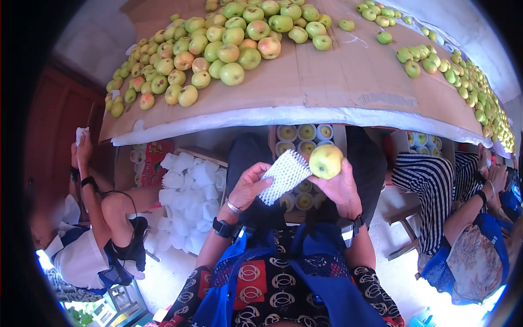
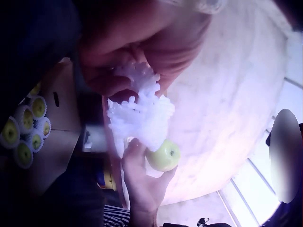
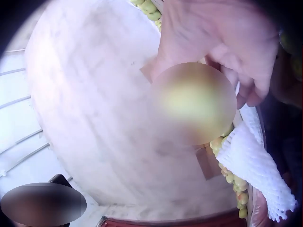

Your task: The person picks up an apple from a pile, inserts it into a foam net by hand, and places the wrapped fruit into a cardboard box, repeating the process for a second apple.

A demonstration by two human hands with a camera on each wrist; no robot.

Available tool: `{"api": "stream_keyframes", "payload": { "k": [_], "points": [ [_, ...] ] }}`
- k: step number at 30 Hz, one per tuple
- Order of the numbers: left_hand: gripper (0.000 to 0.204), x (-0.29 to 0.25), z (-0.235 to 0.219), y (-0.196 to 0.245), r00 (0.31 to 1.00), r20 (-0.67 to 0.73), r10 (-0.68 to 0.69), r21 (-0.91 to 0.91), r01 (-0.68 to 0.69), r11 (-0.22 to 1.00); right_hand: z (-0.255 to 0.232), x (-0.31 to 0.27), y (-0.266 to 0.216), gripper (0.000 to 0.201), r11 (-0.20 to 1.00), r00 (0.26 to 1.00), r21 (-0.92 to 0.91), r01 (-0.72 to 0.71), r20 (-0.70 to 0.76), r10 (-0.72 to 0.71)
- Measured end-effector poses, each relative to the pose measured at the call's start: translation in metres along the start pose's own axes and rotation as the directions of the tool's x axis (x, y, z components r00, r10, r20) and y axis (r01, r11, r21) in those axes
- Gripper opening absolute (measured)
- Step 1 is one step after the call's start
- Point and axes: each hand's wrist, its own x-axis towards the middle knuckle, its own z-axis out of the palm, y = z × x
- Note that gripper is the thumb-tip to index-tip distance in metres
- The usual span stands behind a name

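Observation:
My left hand [image 1: 248, 188] pinches a white foam net sleeve [image 1: 284, 177] by its lower left side, the sleeve's open end tilted up toward the right. Beside that end, my right hand [image 1: 342, 191] grips a yellow-green apple [image 1: 326, 162] between thumb and fingers. From the left wrist, the foam sleeve [image 2: 147, 123] overlaps part of the apple [image 2: 165, 157]. In the right wrist view the apple [image 3: 194, 104] is blurred, with the sleeve [image 3: 258, 170] to its lower right. Below both hands stands a box of apples in foam nets [image 1: 306, 132], partly hidden by them.
A cardboard-covered table [image 1: 327, 87] in front bears a big pile of apples [image 1: 231, 52], with more apples [image 1: 463, 76] at right. A box of foam nets [image 1: 190, 191] stands at my left. People sit on both sides, one in striped trousers [image 1: 425, 174].

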Motion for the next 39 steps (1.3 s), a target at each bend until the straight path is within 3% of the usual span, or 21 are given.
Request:
{"api": "stream_keyframes", "payload": {
  "k": [6, 8, 9, 10, 11, 12, 14, 15, 16, 17, 18, 20, 22, 24, 26, 27, 30, 35, 36, 37, 39],
  "points": [
    [0.025, 0.003, -0.008, -0.006, 0.998, 0.017, -0.052, 0.02, 0.052, 0.998, 0.0, -0.001, 0.013, 0.056, 0.994, 0.994, -0.046, -0.103, -0.036, 0.101],
    [0.026, 0.006, -0.016, -0.015, 0.998, 0.009, -0.065, 0.027, 0.065, 0.998, -0.001, 0.0, 0.016, 0.055, 0.989, 0.991, 0.089, -0.119, -0.057, 0.125],
    [0.026, 0.008, -0.015, -0.018, 0.985, -0.156, 0.075, 0.257, -0.033, 0.966, 0.002, 0.0, 0.016, 0.055, 0.989, 0.991, 0.088, -0.119, -0.057, 0.124],
    [0.025, 0.01, -0.014, -0.022, 0.929, -0.279, 0.242, 0.483, -0.082, 0.872, 0.007, 0.0, 0.016, 0.054, 0.995, 0.986, 0.04, -0.091, -0.136, 0.096],
    [0.021, 0.011, -0.012, -0.025, 0.854, -0.372, 0.365, 0.459, -0.172, 0.871, 0.01, -0.001, 0.017, 0.053, 0.998, 0.975, -0.009, -0.066, -0.213, 0.063],
    [0.021, 0.01, -0.007, -0.02, 0.856, -0.369, 0.363, 0.459, -0.172, 0.872, 0.009, 0.0, 0.019, 0.053, 0.998, 0.975, -0.008, -0.063, -0.214, 0.06],
    [0.019, 0.006, 0.003, -0.005, 0.902, -0.332, 0.276, 0.337, -0.16, 0.928, 0.006, 0.004, 0.023, 0.048, 0.981, 0.988, -0.183, 0.07, -0.122, -0.094],
    [0.01, 0.007, 0.02, 0.002, 0.92, -0.321, 0.224, 0.403, -0.081, 0.911, 0.006, 0.006, 0.026, 0.048, 0.981, 0.989, -0.182, 0.066, -0.116, -0.088],
    [0.01, 0.008, 0.024, -0.001, 0.918, -0.326, 0.228, 0.406, -0.082, 0.91, 0.007, 0.007, 0.031, 0.045, 0.911, 0.98, -0.4, 0.1, -0.12, -0.16],
    [0.009, 0.01, 0.026, -0.005, 0.894, -0.304, 0.33, 0.532, -0.127, 0.837, 0.008, 0.008, 0.034, 0.043, 0.792, 0.966, -0.598, 0.126, -0.107, -0.234],
    [0.009, 0.012, 0.029, -0.005, 0.867, -0.265, 0.422, 0.647, -0.164, 0.744, 0.014, 0.009, 0.036, 0.043, 0.793, 0.966, -0.596, 0.127, -0.108, -0.237],
    [0.009, 0.009, 0.034, -0.001, 0.89, -0.265, 0.37, 0.591, -0.153, 0.792, 0.028, 0.008, 0.04, 0.042, 0.79, 0.948, -0.583, 0.188, -0.103, -0.301],
    [0.009, 0.008, 0.035, -0.001, 0.904, -0.22, 0.366, 0.684, -0.124, 0.719, 0.028, 0.008, 0.041, 0.044, 0.792, 0.946, -0.577, 0.201, -0.094, -0.309],
    [0.014, 0.01, 0.028, -0.009, 0.918, -0.198, 0.344, 0.66, -0.134, 0.739, 0.028, 0.009, 0.044, 0.045, 0.761, 0.937, -0.603, 0.239, -0.064, -0.344],
    [0.019, 0.015, 0.03, -0.01, 0.931, -0.272, 0.245, 0.292, -0.163, 0.943, 0.029, 0.008, 0.045, 0.046, 0.758, 0.946, -0.612, 0.224, -0.049, -0.32],
    [0.025, 0.017, 0.021, -0.014, 0.964, -0.175, 0.202, 0.233, -0.159, 0.959, 0.031, 0.007, 0.045, 0.046, 0.751, 0.954, -0.625, 0.213, -0.031, -0.297],
    [0.025, 0.019, 0.013, -0.025, 0.966, -0.182, 0.185, 0.084, -0.173, 0.981, 0.035, 0.005, 0.05, 0.042, 0.751, 0.969, -0.639, 0.168, -0.033, -0.244],
    [0.026, 0.021, 0.007, -0.026, 0.977, -0.143, 0.161, 0.2, -0.131, 0.971, 0.018, 0.007, 0.056, 0.036, 0.844, 0.979, -0.533, 0.065, -0.13, -0.158],
    [0.024, 0.021, 0.009, -0.03, 0.963, -0.155, 0.222, 0.255, -0.178, 0.951, 0.018, 0.008, 0.058, 0.036, 0.873, 0.981, -0.485, 0.042, -0.144, -0.127],
    [0.023, 0.022, 0.008, -0.033, 0.946, -0.162, 0.281, 0.308, -0.222, 0.925, 0.018, 0.01, 0.059, 0.036, 0.874, 0.982, -0.483, 0.041, -0.143, -0.125],
    [0.021, 0.024, -0.001, -0.036, 0.937, -0.215, 0.276, 0.361, -0.186, 0.914, 0.016, 0.009, 0.059, 0.035, 0.825, 0.975, -0.559, 0.082, -0.128, -0.183]
  ]
}}
